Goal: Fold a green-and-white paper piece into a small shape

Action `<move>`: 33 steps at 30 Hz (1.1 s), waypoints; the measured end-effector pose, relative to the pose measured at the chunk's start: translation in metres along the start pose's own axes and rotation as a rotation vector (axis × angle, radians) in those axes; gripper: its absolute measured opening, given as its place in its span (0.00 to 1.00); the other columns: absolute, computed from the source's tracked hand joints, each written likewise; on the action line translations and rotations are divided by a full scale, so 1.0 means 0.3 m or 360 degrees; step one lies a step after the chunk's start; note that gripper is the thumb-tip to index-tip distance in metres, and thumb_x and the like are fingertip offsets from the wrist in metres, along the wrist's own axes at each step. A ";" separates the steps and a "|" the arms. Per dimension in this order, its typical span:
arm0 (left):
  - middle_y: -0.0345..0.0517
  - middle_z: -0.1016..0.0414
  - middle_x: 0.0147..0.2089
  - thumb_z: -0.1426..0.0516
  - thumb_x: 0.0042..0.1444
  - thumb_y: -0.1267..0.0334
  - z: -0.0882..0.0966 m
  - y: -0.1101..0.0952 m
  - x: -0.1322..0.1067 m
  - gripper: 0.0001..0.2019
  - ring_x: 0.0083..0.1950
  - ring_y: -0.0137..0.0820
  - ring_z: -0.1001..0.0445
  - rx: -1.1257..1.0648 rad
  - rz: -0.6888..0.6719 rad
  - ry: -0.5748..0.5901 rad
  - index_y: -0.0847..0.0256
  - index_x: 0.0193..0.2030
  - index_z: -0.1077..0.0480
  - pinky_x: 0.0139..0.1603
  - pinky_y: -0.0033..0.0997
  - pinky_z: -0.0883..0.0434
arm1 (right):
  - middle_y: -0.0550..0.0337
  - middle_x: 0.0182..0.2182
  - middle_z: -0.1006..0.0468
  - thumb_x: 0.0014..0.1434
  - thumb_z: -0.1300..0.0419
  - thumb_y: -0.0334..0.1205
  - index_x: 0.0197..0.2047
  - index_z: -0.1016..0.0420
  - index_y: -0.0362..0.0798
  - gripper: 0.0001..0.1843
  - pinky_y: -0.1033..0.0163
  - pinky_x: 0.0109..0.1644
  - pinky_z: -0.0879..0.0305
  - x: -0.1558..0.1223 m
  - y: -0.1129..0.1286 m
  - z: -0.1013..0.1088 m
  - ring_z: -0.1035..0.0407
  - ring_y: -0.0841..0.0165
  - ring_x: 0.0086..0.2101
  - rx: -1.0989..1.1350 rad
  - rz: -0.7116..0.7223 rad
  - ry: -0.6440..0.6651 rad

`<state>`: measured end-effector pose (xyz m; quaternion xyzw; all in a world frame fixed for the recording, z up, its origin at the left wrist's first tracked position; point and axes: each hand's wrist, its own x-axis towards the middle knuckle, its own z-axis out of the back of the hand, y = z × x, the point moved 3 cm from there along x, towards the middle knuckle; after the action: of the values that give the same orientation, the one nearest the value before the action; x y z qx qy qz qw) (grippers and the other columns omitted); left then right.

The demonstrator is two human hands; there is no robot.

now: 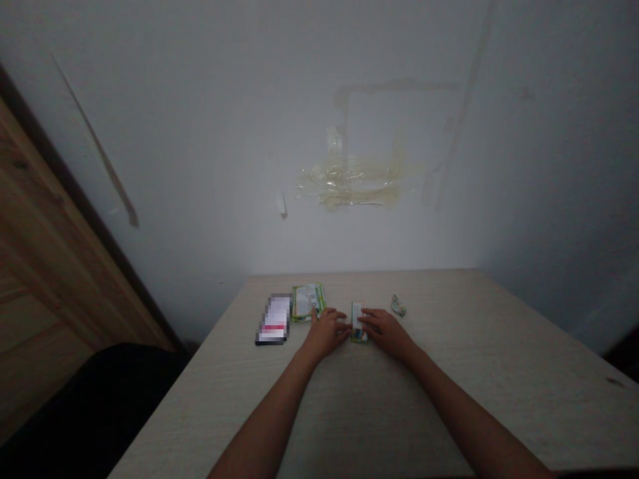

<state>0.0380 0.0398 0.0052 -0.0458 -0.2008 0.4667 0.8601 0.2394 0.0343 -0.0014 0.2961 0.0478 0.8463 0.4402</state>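
A narrow folded packet (358, 320), white and green with printing, lies flat on the table between my hands. My left hand (328, 330) rests at its left edge, fingers stretched out and thumb spread toward a flat stack of similar green printed packets (305, 301). From the other side, my right hand (387, 330) lays its extended fingers on the packet's right part, pressing it to the tabletop. Beyond the right hand sits a small crumpled or folded green and white piece (398, 306).
A phone (275, 319) with a lit, blurred screen lies left of the stack. The pale wooden table (479, 392) meets a wall (210, 166) with peeling tape (354, 183) on it. A dark chair-like shape (114, 399) and wooden panelling (44, 226) stand at left.
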 end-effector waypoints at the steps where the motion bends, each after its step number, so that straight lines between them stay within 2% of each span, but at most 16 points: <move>1: 0.39 0.27 0.56 0.44 0.60 0.53 0.000 0.000 0.000 0.10 0.63 0.43 0.39 -0.0002 0.0000 0.0003 0.40 0.45 0.23 0.65 0.73 0.62 | 0.52 0.56 0.27 0.64 0.45 0.43 0.54 0.25 0.53 0.17 0.51 0.60 0.38 0.000 -0.001 -0.001 0.33 0.61 0.54 0.0000 -0.0006 0.0000; 17: 0.41 0.27 0.57 0.44 0.60 0.53 -0.004 0.003 0.002 0.11 0.63 0.43 0.40 0.0011 0.0005 0.0027 0.43 0.46 0.23 0.66 0.70 0.62 | 0.53 0.56 0.27 0.64 0.45 0.43 0.54 0.25 0.54 0.17 0.52 0.60 0.38 0.000 -0.002 -0.001 0.33 0.61 0.54 -0.0017 -0.0009 0.0023; 26: 0.38 0.27 0.57 0.45 0.61 0.54 0.005 -0.007 0.003 0.10 0.65 0.44 0.42 0.0044 -0.0042 -0.0022 0.42 0.45 0.24 0.66 0.72 0.62 | 0.54 0.55 0.26 0.64 0.45 0.43 0.54 0.25 0.54 0.17 0.51 0.60 0.39 0.001 0.003 -0.003 0.34 0.61 0.54 -0.0020 -0.0033 0.0048; 33: 0.38 0.29 0.61 0.49 0.64 0.54 -0.011 -0.004 0.013 0.13 0.70 0.42 0.47 -0.0008 -0.0092 0.0087 0.44 0.51 0.28 0.67 0.70 0.66 | 0.54 0.55 0.26 0.64 0.46 0.43 0.55 0.26 0.53 0.17 0.51 0.61 0.39 0.004 0.001 -0.006 0.34 0.61 0.54 -0.0010 -0.0052 0.0075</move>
<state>0.0420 0.0426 0.0037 -0.0551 -0.1796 0.4398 0.8783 0.2377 0.0353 -0.0022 0.2738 0.0604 0.8459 0.4537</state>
